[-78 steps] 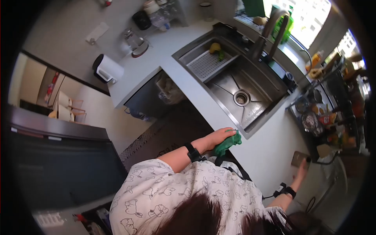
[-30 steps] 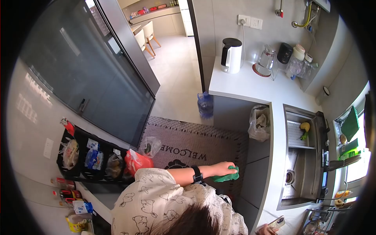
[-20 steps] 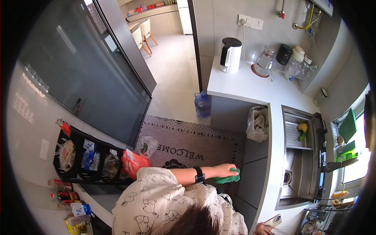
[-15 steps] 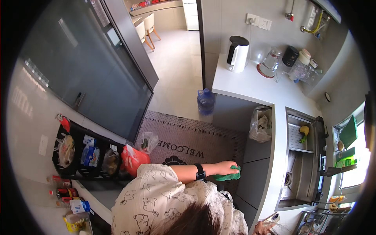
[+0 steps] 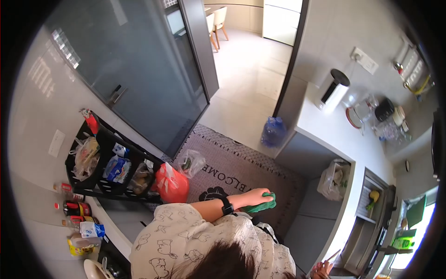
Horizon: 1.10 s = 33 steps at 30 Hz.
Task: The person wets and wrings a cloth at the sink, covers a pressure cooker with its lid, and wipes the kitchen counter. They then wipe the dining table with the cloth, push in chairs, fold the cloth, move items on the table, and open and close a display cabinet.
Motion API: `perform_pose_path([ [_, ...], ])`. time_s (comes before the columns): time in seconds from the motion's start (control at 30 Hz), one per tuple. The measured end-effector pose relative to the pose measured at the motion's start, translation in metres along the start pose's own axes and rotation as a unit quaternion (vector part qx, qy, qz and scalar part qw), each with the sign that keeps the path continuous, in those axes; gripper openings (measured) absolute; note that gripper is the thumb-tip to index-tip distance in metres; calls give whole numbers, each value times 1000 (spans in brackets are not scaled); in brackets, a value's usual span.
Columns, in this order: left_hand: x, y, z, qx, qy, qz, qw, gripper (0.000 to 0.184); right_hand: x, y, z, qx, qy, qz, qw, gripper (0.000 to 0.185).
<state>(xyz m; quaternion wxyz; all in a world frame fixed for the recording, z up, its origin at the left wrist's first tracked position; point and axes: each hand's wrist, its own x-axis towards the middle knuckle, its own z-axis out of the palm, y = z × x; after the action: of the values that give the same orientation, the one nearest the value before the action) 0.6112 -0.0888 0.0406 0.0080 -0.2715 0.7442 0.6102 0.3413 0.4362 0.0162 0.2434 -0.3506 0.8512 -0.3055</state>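
Head camera view: a crumpled, deep-green cloth (image 5: 258, 207) is clutched in the left hand (image 5: 248, 198), fingers curled around it, its folds bunched past the fingertips and along the body side. A patterned mat (image 5: 232, 163) is spread below. The right hand (image 5: 322, 269) is partly cropped; its grip cannot be told.

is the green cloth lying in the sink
No, the left hand holds the green cloth in front of the body, well apart from the sink.
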Motion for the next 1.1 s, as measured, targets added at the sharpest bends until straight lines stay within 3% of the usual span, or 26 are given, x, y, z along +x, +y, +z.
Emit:
perform_pose_path([
  [0.07,-13,-16,-30,-23,43,-26,998,49,64,-190,11,-53,31,49,997,29],
  [0.1,-18,-23,-45,-42,63,-46,996,49,87,-193,33,209,29,128,969,53],
  [0.13,-23,-28,-58,-42,68,-44,996,49,110,-204,55,449,71,205,867,78],
  [0.2,-28,-37,-82,-121,141,-86,979,49,162,-246,84,484,-4,220,847,75],
  [0.27,-22,-42,-110,-118,165,-88,975,49,212,-274,117,507,-99,235,823,82],
  [0.3,-18,-45,-123,-118,182,-97,971,49,234,-297,130,510,-102,227,823,82],
  [0.37,-5,-50,-151,-118,217,-100,964,51,278,-342,155,441,-233,220,838,86],
  [0.4,2,-51,-168,-113,223,-100,963,51,304,-351,170,445,-238,214,837,86],
  [0.47,12,-56,-201,-121,238,-104,958,53,356,-365,205,414,-344,170,825,86],
  [0.57,14,-103,-250,22,275,-121,953,48,425,-419,229,394,-433,137,799,88],
  [0.63,-8,-133,-279,137,271,-222,927,50,476,-447,249,394,-455,122,789,90],
  [0.73,-71,-173,-304,147,283,-394,862,59,535,-497,266,357,-479,95,796,92],
  [0.77,-85,-149,-315,170,217,-435,857,49,557,-509,274,342,-494,73,796,92],
  [0.83,-136,-238,-298,89,266,-525,804,46,601,-531,291,295,-503,29,812,93],
  [0.87,-148,-243,-290,-33,362,-533,764,45,619,-545,294,288,-508,28,811,93],
  [0.93,-161,-251,-280,-11,292,-536,792,52,655,-577,305,257,-495,19,830,89],
  [1.03,-131,-261,-269,-49,347,-581,735,43,717,-594,342,271,-478,51,834,89],
  [1.1,-93,-276,-307,-68,254,-587,765,41,754,-608,361,292,-459,64,836,89],
])
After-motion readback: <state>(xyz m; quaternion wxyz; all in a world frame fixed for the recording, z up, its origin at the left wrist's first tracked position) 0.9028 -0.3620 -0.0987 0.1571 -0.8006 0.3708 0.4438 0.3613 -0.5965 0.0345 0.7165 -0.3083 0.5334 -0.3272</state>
